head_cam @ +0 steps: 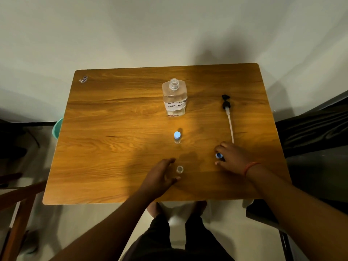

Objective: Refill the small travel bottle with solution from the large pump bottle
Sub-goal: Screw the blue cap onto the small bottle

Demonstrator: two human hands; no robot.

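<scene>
The large clear bottle (174,98), labelled "solution", stands uncapped at the table's far middle. Its black pump head with a long white tube (228,117) lies flat to the right. A small clear travel bottle (179,169) stands open near the front, between the spread thumb and fingers of my left hand (162,178); the fingertips look slightly apart from it. My right hand (232,159) rests on the table to the right and pinches a small blue cap (218,155). A second small bottle with a blue cap (177,137) stands between the two bottles.
The wooden table (113,129) has a small wrapper (83,79) at its far left corner. A teal object (57,128) pokes out at the left edge. Dark furniture stands to the right, and a wooden chair at the lower left.
</scene>
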